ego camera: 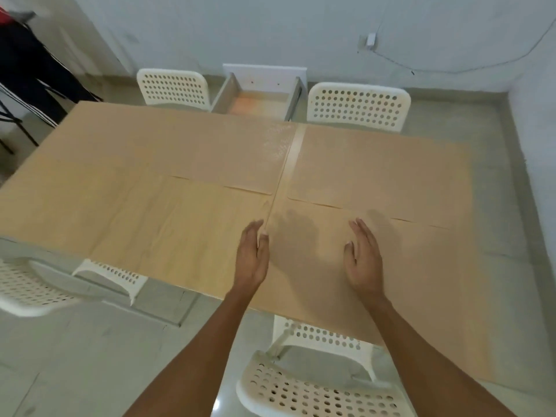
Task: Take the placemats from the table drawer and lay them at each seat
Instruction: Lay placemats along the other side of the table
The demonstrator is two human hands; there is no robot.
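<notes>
Placemat (346, 260) between L hand (252, 260) & R hand (362, 260); fingers straight.

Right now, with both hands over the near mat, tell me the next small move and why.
Probably press the left hand and right hand flat and smooth the near right mat square to the table edge. Both hands are open, holding nothing, and mats already lie at the far left, far right and near left seats. The drawer stands open and looks empty.
</notes>
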